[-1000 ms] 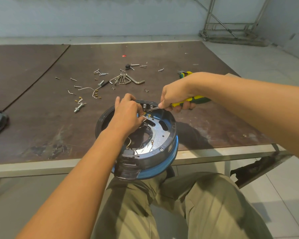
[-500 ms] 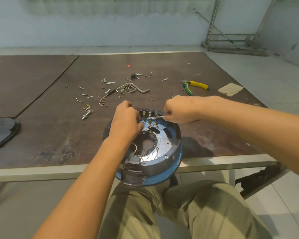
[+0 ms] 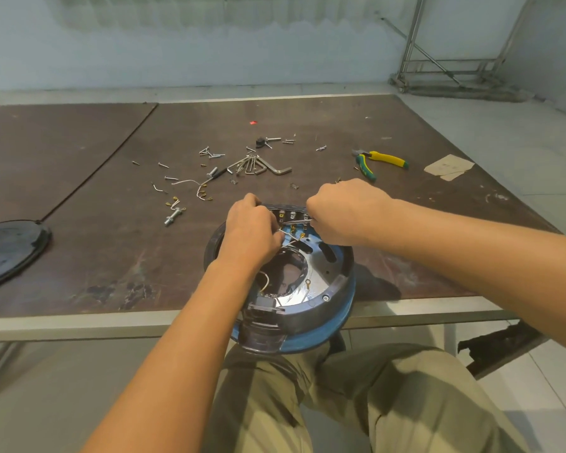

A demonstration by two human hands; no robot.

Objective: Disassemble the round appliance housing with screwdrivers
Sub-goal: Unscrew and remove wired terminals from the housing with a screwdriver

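At table (image 3: 79, 322) edge, round housing (image 3: 311, 310), dark shell, blue rim, apparently uncovered

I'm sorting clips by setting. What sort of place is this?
Probably a bare repair workshop: a worn worktable strewn with loose screws and hex keys, pliers lying on it, and a half-opened round housing at its near edge.
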